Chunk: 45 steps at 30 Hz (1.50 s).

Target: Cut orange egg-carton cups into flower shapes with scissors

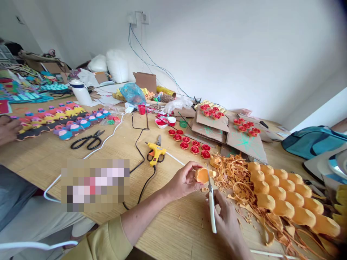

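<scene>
Fingers of the right hand point(226, 215) are wrapped about a white-handled cutting tool point(212, 213), its narrow metal blade pointing up across the right side of a small orange moulded-pulp cup point(202, 176). Thumb and fingers of the left hand point(185, 184) pinch that cup by its left edge, above the pale wooden bench point(173, 224). Just right of the hands, a heap of curled orange pulp trimmings point(233, 171) spreads against an orange egg tray point(284, 191) lying with its bumps upward. Beyond the left forearm, a yellow glue gun point(156, 153) with a black cord lies over a pair of scissors with black-and-orange handles point(162, 158). Farther left are black-handled scissors point(88, 141), and another person's hand point(9, 130) is beside painted, multicoloured egg-tray pieces point(58, 119). Past the trimmings, red rose-shaped flowers point(195, 150) sit on the bench, with more on stacked brown cardboard sheets point(210, 124). Farther back stand a small red cup point(141, 109) and a white bottle point(81, 94), before a white wall point(230, 54).
</scene>
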Tool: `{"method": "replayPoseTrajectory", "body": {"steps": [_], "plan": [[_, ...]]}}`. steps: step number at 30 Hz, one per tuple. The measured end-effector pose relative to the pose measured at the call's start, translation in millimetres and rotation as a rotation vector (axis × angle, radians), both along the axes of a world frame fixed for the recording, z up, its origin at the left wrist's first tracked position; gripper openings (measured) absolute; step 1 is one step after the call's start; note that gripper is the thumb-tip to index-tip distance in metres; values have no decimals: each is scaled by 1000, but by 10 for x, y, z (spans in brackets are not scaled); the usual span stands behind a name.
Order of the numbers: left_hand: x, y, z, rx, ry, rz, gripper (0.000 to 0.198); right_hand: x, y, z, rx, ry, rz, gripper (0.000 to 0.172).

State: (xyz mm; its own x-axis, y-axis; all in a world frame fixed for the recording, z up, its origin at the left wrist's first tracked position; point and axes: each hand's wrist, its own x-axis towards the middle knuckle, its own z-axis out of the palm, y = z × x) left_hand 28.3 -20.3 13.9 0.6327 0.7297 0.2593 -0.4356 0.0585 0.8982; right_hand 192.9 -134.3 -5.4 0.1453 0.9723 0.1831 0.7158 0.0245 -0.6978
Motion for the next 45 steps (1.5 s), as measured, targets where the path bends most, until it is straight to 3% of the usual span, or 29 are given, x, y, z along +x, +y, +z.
{"method": "replayPoseTrajectory", "body": {"steps": [13,21,30,45], "plan": [[-11,-7,-20,-6,62,-71,51,-46,25,55,-44,97,-29,25],[-32,-14,13,57,117,-46,51,-9,17,-12,-13,-15,-38,23],[-16,0,6,-44,72,-97,51,-19,-3,-29,-13,-44,-30,28],[-14,37,6,-116,5,-49,50,7,25,-117,40,-76,-61,40]]}}
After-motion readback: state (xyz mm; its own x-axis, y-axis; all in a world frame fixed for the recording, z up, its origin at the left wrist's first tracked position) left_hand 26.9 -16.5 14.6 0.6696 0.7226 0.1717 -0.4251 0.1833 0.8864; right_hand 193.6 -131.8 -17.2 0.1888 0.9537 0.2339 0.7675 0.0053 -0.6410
